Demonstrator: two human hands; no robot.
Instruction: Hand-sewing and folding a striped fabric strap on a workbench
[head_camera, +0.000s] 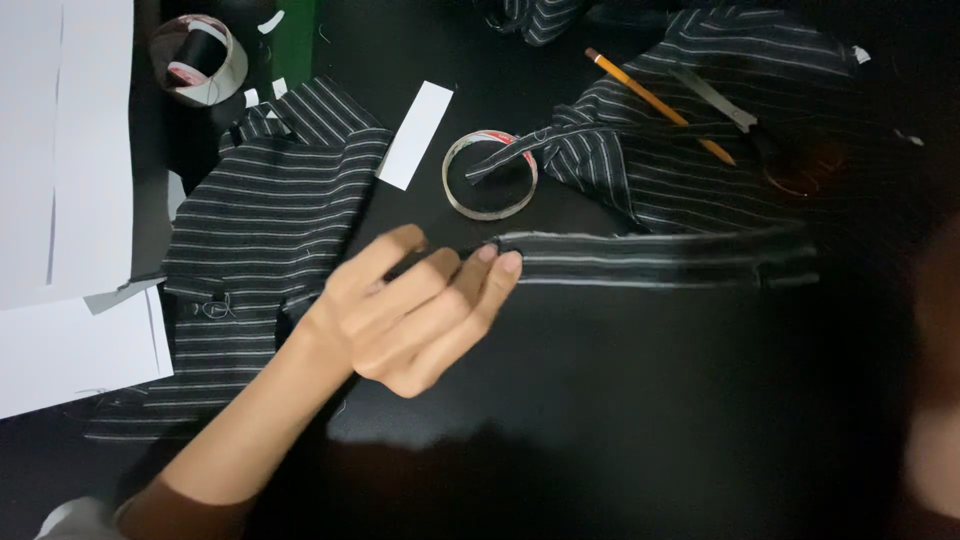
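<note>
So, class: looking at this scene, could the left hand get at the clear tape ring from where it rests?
Probably yes. The left hand rests with its fingers on the striped fabric strip; the tape ring lies just beyond on the black table, with only a fabric tip draped across it.

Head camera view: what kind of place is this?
Probably a home sewing or craft table. Cut pieces of striped fabric lie on a black table, with scissors, a pencil and a spool of black thread. The left hand touches a fabric strip.
</note>
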